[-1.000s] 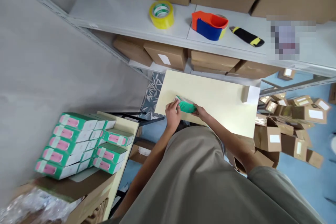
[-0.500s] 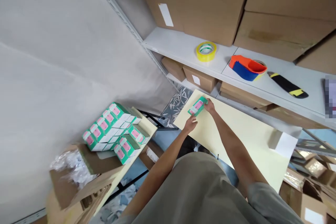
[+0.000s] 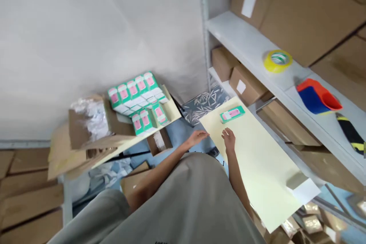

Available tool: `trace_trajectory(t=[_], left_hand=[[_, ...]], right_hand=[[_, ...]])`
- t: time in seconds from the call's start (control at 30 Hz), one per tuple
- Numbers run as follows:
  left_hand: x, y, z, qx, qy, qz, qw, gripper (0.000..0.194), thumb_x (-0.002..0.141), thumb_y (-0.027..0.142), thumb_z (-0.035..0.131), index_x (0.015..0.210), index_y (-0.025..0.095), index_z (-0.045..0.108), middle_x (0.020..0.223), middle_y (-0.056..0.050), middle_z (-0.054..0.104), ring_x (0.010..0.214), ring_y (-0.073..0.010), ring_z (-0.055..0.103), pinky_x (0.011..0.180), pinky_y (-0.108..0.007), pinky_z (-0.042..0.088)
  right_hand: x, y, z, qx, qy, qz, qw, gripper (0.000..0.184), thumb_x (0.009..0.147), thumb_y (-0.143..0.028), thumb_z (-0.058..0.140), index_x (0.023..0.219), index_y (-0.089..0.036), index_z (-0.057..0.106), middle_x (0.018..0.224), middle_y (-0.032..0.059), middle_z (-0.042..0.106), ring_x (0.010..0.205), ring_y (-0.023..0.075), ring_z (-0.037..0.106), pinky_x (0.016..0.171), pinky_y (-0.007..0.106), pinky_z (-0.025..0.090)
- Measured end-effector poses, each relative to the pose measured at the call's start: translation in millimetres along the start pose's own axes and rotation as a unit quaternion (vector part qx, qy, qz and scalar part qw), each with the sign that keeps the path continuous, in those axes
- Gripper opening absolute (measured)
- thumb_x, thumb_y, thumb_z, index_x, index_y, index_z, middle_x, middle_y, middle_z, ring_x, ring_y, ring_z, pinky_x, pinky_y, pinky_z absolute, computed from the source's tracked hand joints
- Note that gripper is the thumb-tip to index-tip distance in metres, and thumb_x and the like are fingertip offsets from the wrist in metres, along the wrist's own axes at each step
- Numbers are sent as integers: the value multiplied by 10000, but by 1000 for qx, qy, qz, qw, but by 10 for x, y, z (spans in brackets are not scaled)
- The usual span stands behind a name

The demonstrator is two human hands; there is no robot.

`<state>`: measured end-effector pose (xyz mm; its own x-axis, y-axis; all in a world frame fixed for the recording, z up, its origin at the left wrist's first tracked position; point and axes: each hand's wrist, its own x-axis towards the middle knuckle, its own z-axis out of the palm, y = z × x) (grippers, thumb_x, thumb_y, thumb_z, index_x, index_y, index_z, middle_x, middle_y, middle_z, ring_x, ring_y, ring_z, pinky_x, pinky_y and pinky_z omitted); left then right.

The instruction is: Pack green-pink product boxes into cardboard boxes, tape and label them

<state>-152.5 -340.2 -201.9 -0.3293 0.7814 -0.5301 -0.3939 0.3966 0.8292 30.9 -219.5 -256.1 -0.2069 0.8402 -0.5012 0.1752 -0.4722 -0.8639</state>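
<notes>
A green and pink box (image 3: 232, 114) lies flat near the far end of the cream table (image 3: 251, 160), with no hand on it. My right hand (image 3: 229, 139) hovers over the table just short of that box, its fingers loosely bent and holding nothing. My left hand (image 3: 197, 137) is off the table's left edge, fingers stretched out with nothing in them. On the side table to the left stand several matching boxes (image 3: 133, 87) in stacked rows, with a few more of them (image 3: 143, 120) in front.
An open carton with clear plastic wrap (image 3: 91, 118) sits left of the stacked boxes. The shelf (image 3: 243, 30) carries yellow tape (image 3: 278, 61), an orange and blue tape dispenser (image 3: 318, 96) and large cartons (image 3: 311, 15). A white box (image 3: 304, 188) stands at the table's near right end.
Both hands have let go of the green and pink box and drawn back toward my body. The left hand has moved off the table. My view has turned left.
</notes>
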Motion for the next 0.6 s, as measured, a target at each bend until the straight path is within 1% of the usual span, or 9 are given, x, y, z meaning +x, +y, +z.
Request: trace_trajectory(t=[0.07, 0.17, 0.2, 0.27, 0.3, 0.37, 0.43, 0.53, 0.6], left_hand=[[-49, 82, -230, -35, 32, 39, 998, 381, 665, 475, 1047, 804, 184, 844, 884, -103, 841, 974, -285, 771, 1040, -468, 599], [-273, 287, -733, -91, 77, 127, 985, 477, 609, 514, 1079, 870, 181, 860, 1041, -120, 869, 1055, -286, 783, 1075, -452, 585], [-414, 364, -951, -107, 88, 168, 976, 493, 614, 528, 1079, 887, 181, 861, 1087, -125, 871, 1077, -288, 789, 1078, -447, 585], [-801, 493, -1461, -131, 122, 247, 952, 485, 680, 552, 1053, 925, 180, 861, 1155, -136, 870, 1123, -294, 796, 1084, -442, 586], [-1038, 532, -1746, -140, 152, 276, 939, 467, 727, 553, 1031, 949, 180, 860, 1169, -137, 869, 1139, -296, 798, 1088, -441, 585], [-1554, 527, -2359, -163, 249, 305, 905, 426, 805, 541, 985, 998, 183, 858, 1148, -126, 869, 1135, -288, 797, 1080, -429, 587], [-2070, 396, -3011, -201, 376, 317, 847, 396, 839, 528, 948, 1016, 188, 845, 1103, -110, 862, 1083, -269, 796, 1034, -403, 600], [-2723, -1, -3995, -276, 562, 307, 717, 365, 854, 515, 887, 1001, 192, 802, 1046, -93, 828, 950, -219, 772, 907, -350, 610], [-3031, -318, -4591, -309, 664, 257, 630, 328, 881, 498, 829, 969, 190, 754, 970, -64, 780, 829, -176, 710, 809, -314, 581]], right_hand=[[-200, -54, 300, -9, -68, -22, 997, 789, 737, -741, 840, 1290, -185, 744, 1417, 215, 788, 1249, 354, 793, 1065, 537, 677], [-513, -248, 964, -56, -202, -78, 975, 737, 785, -759, 827, 1272, -209, 769, 1348, 188, 830, 1238, 367, 804, 1085, 565, 666], [-639, -323, 1227, -74, -243, -98, 962, 723, 806, -765, 819, 1272, -215, 776, 1360, 182, 829, 1244, 371, 804, 1083, 564, 667], [-932, -458, 1778, -108, -313, -128, 935, 704, 837, -772, 813, 1275, -222, 786, 1366, 174, 831, 1230, 375, 811, 1072, 561, 668], [-1099, -513, 2054, -122, -343, -138, 921, 694, 848, -772, 815, 1277, -226, 788, 1357, 170, 835, 1212, 374, 818, 1065, 560, 668], [-1462, -589, 2579, -145, -397, -148, 894, 666, 873, -763, 818, 1279, -236, 789, 1334, 158, 847, 1187, 365, 829, 1057, 553, 665], [-1846, -622, 3052, -166, -448, -149, 866, 630, 898, -747, 821, 1282, -247, 788, 1326, 147, 854, 1182, 350, 833, 1051, 533, 663], [-2405, -610, 3630, -191, -512, -140, 826, 589, 924, -726, 825, 1280, -258, 792, 1328, 136, 856, 1173, 333, 836, 1037, 503, 663], [-2724, -578, 3913, -205, -538, -136, 806, 574, 931, -721, 828, 1279, -266, 795, 1324, 129, 858, 1166, 327, 836, 1033, 494, 663]])
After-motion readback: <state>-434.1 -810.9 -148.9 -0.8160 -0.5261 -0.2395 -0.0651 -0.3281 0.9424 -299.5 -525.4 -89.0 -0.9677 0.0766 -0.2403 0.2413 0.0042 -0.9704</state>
